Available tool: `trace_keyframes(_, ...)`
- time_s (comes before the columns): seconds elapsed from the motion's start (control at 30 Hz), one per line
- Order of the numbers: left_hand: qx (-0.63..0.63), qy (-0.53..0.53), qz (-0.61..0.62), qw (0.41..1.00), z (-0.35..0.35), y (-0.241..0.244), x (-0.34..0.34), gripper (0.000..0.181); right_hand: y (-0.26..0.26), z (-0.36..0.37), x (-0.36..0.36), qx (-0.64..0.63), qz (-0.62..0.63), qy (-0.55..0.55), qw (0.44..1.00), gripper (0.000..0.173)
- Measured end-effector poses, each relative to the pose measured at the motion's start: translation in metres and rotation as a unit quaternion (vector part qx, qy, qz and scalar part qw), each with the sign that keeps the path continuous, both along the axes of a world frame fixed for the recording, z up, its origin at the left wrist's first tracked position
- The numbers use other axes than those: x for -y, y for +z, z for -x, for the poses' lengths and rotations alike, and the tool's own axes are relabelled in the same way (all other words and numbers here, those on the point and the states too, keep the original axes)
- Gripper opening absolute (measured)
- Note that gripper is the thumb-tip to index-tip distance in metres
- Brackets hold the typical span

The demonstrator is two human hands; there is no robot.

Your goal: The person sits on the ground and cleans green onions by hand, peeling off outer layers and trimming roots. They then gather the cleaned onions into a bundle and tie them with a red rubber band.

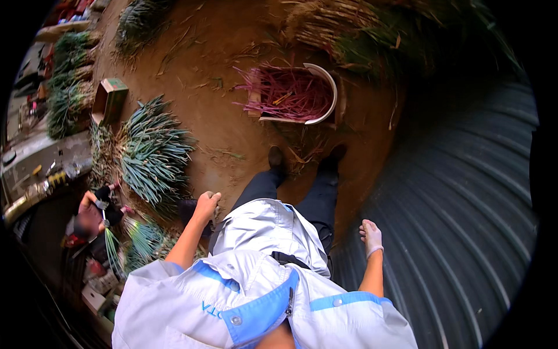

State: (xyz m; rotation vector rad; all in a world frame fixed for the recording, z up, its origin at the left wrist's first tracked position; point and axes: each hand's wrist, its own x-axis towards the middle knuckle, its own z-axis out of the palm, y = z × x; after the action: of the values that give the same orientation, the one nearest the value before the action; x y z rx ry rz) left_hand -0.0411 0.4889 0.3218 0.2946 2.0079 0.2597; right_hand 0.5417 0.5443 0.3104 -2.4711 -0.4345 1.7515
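Observation:
My left hand [208, 203] hangs beside my left hip with its fingers curled; whether something thin is inside the curl cannot be told. My right hand [371, 235], in what looks like a pale thin glove, is held out on the right with loosely bent fingers and nothing visible in it. On the brown floor ahead of my feet lies a box of purplish-red strips [296, 94], with a curved white rim [333, 94] at one end and a small yellow object [283, 98] on the strips. Neither hand touches the box.
A large heap of green onions [157, 152] lies to the left, near an open cardboard box [111, 98]. A co-worker [93, 213] sits low at the left beside more onions [144, 237]. Bundled stalks [335, 22] lie ahead; a dark corrugated wall [453, 209] stands right.

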Motion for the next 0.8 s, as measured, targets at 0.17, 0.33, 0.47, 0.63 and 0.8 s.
trace_keyframes(0.17, -0.041, 0.063, 0.021, 0.997, -0.038, 0.012, 0.044, 0.031, -0.017, -0.043, -0.085, -0.063, 0.0, 0.108, 0.992, 0.027)
trace_keyframes(0.33, -0.048, 0.08, 0.06, 0.994, -0.113, 0.021, 0.057, 0.038, -0.001, -0.08, -0.175, -0.039, -0.026, 0.135, 0.99, 0.029)
trace_keyframes(0.47, -0.021, 0.057, 0.025, 0.998, -0.142, 0.031, 0.031, 0.038, -0.029, -0.107, -0.206, -0.024, -0.053, 0.196, 0.979, 0.027)
trace_keyframes(0.63, 0.008, 0.121, 0.024, 0.992, -0.139, 0.016, 0.034, 0.037, -0.014, 0.012, -0.263, -0.075, -0.095, 0.189, 0.974, 0.019)
trace_keyframes(0.8, -0.035, 0.143, 0.069, 0.987, -0.136, -0.02, 0.111, 0.038, -0.119, 0.198, -0.291, -0.195, -0.106, 0.271, 0.937, 0.018)
